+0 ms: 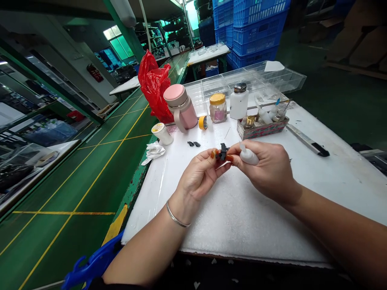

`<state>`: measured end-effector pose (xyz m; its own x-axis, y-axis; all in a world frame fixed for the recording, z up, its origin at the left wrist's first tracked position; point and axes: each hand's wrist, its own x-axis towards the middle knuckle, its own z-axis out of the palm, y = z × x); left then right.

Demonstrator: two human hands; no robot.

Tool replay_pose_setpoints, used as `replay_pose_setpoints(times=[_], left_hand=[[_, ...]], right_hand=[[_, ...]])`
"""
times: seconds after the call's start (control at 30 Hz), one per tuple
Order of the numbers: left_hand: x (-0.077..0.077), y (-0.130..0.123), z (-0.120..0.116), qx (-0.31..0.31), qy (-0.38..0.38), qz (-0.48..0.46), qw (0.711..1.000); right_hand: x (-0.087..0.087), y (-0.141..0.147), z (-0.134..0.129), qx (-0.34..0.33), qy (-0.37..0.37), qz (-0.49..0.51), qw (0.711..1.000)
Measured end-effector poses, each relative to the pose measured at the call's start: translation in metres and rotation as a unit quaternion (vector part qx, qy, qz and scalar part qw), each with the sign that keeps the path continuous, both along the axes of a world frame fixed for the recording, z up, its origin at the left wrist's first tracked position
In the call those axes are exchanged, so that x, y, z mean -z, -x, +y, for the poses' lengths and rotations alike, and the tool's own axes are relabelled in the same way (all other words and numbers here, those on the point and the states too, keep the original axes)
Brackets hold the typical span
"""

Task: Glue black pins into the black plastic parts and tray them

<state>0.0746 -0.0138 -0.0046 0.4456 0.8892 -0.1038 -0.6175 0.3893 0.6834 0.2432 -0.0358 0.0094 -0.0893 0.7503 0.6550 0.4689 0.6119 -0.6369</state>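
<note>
Between the fingertips of both hands is a small black plastic part (223, 152), held above the white foam-topped table (217, 225). My left hand (199, 171) pinches it from the left, with a bangle on the wrist. From the other side, the thumb and a finger of my right hand (266, 167) meet the part. That same hand also keeps a small white squeeze bottle (249, 155) with a narrow nozzle in its palm, tilted to the upper left. Just beyond lie two small black pieces (194, 143) on the foam.
Behind stand a pink mug (189, 112), a yellow tape roll (202, 123), a yellow-lidded jar (218, 108), a white bottle (238, 102) and a box of small bottles (263, 128). A utility knife (308, 140) lies right. Left are white gloves (153, 152) and the green conveyor (99, 169).
</note>
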Motion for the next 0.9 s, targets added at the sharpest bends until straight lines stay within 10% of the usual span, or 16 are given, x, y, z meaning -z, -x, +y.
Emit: replay_pose_setpoints(times=[0.6, 0.9], left_hand=[[-0.005, -0.006, -0.014, -0.055, -0.242, 0.126, 0.960], [-0.002, -0.005, -0.013, -0.077, -0.236, 0.165, 0.955]], right_hand=[[-0.002, 0.002, -0.003, 0.109, -0.063, -0.013, 0.992], [0.002, 0.000, 0.000, 0.110, -0.044, 0.003, 0.993]])
